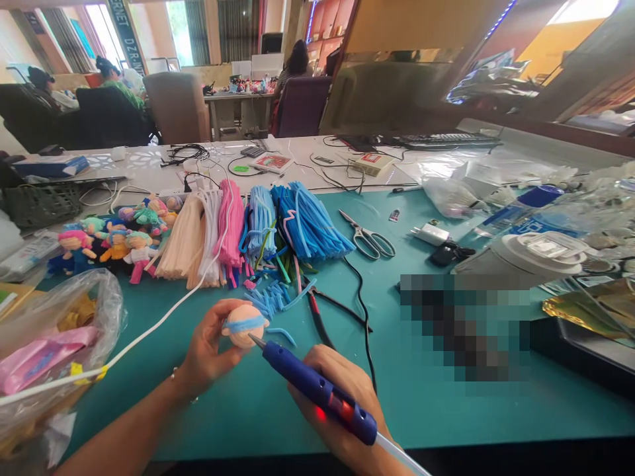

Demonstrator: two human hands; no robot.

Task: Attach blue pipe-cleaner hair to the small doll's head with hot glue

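Observation:
Between the thumb and fingers of my left hand is a small peach doll head with a light blue strip across it. A dark blue hot glue gun, shaped like a thick pen, lies in the grip of my right hand. Its metal tip meets or nearly meets the right side of the head; I cannot tell which. A red light glows on its body. Just beyond the head lie short cut pieces of blue pipe cleaner, and one curved blue piece rests to its right.
Bundles of peach, pink and blue pipe cleaners stand behind my hands. Small finished dolls sit at the left. Red-handled pliers, scissors and a white lidded cup lie rightward. A white cable crosses the left side.

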